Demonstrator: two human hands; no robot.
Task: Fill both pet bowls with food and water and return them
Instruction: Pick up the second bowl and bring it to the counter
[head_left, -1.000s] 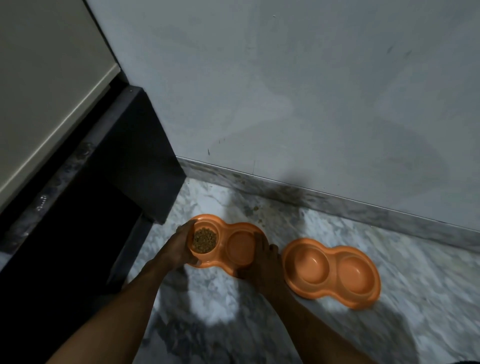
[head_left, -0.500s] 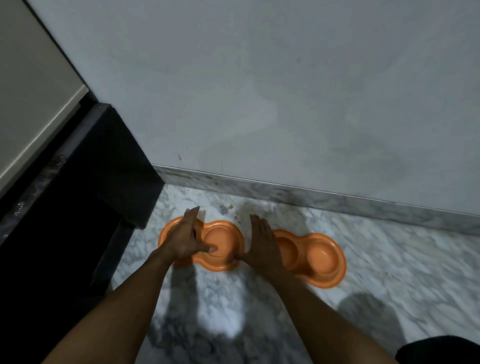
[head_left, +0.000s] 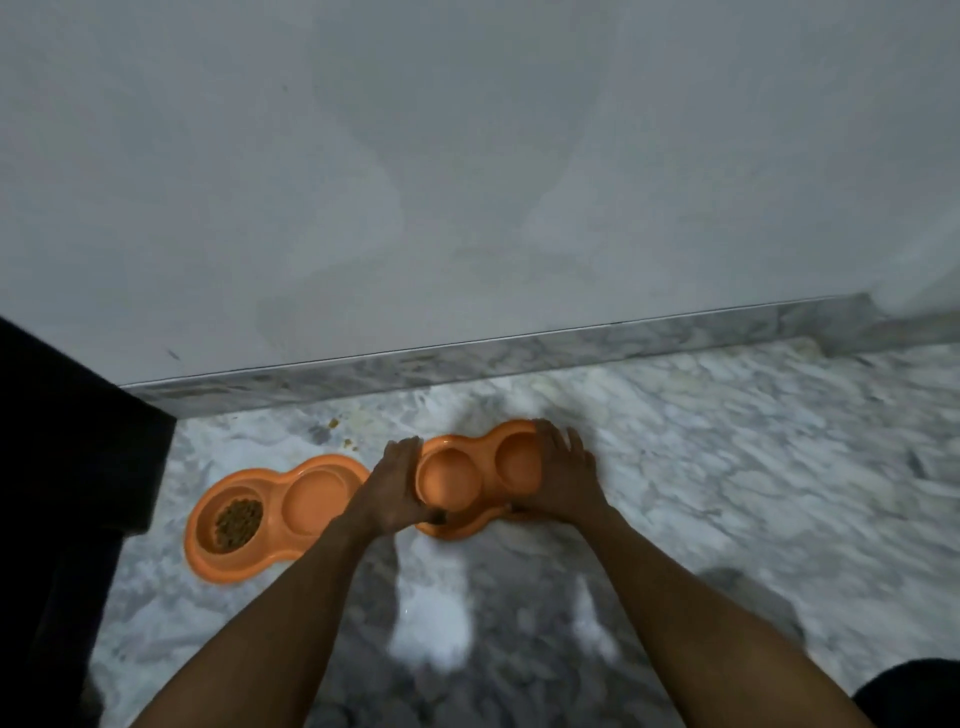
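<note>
Two bare forearms reach forward from the near edge over the marble floor (head_left: 727, 467). The left hand (head_left: 392, 486) lies along the left end of an empty orange double pet bowl (head_left: 467, 475), its fingers stretched over the rim and its thumb hooked on the near edge. The right hand (head_left: 563, 480) covers the bowl's right end with fingers spread over the rim and the thumb tucked at the near edge. The bowl is gripped between both sets of fingers, with both round wells bare and showing between them. Whether it rests on the floor or is raised off it cannot be told.

Just left of the left fingers, apart from them, a second orange double bowl (head_left: 275, 506) lies on the floor, with brown kibble (head_left: 238, 522) in the well farther from the hands. Beyond the left fingertips a few kibble crumbs (head_left: 340, 434) lie scattered. Past those runs a marble skirting (head_left: 467, 358) under a plain grey wall (head_left: 467, 182). Far left of the fingers stands a dark cabinet (head_left: 62, 467).
</note>
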